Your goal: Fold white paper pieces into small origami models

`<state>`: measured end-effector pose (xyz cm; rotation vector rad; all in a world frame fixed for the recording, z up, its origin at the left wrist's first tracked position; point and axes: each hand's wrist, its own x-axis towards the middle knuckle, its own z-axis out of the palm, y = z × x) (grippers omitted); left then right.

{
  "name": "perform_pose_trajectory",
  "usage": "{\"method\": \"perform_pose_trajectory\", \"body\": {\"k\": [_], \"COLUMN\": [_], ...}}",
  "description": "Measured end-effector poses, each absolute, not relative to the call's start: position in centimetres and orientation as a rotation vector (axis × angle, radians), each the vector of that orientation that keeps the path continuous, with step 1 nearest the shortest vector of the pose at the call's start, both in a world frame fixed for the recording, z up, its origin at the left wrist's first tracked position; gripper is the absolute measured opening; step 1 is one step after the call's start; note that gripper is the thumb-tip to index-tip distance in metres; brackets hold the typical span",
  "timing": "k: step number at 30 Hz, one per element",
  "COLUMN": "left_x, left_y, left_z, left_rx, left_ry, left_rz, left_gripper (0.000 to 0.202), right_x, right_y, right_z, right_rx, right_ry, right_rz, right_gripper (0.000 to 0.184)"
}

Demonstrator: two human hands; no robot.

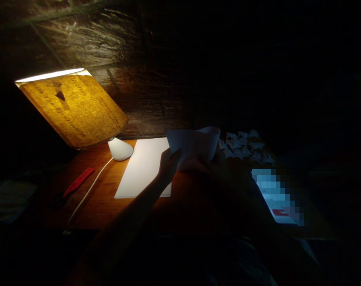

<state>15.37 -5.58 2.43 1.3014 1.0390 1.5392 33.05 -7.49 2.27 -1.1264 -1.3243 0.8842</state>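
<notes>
A sheet of paper (192, 143) is held up above the table, its far right side bent over in a loose curve. My left hand (169, 163) grips its left edge, with the thumb on the near face. At the sheet's lower right is my right hand (214, 163), dark and partly hidden, closed on that side. Beneath and to the left lies a stack of white paper (144, 169). Several folded paper pieces (242, 147) sit in a cluster at the back right, beyond my right hand.
A lit lamp with a printed shade (76, 109) and white base (120, 150) stands at the left; its cord (91, 192) crosses the wooden table (103, 206). A red-handled tool (79, 182) lies beside it. A glowing, pixelated screen (277, 198) rests at right. Behind is a stone-like wall (105, 43).
</notes>
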Motion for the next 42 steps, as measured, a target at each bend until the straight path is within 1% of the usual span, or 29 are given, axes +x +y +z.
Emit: {"method": "perform_pose_trajectory", "body": {"k": [8, 15, 25, 36, 42], "left_x": [15.32, 15.32, 15.46, 15.42, 15.33], "left_y": [-5.55, -5.59, -5.67, -5.64, -5.54], "left_z": [2.39, 2.49, 2.66, 2.49, 2.42], "left_rx": [1.3, 1.315, 1.29, 1.286, 1.3], "left_ry": [1.068, 1.063, 1.041, 1.059, 1.042], "left_rz": [1.534, 1.554, 1.551, 1.559, 1.557], "left_gripper": [0.041, 0.04, 0.039, 0.04, 0.042], "right_x": [33.03, 33.07, 33.02, 32.99, 32.96], "right_y": [-7.34, -7.12, -7.34, -7.71, -7.23], "right_z": [2.23, 1.86, 2.1, 2.52, 1.93], "right_rx": [-1.085, -1.083, -1.076, -1.098, -1.095], "right_ry": [-1.313, -1.338, -1.361, -1.353, -1.34], "right_rz": [0.895, 0.874, 0.862, 0.879, 0.893], "right_gripper": [0.041, 0.05, 0.045, 0.046, 0.045]}}
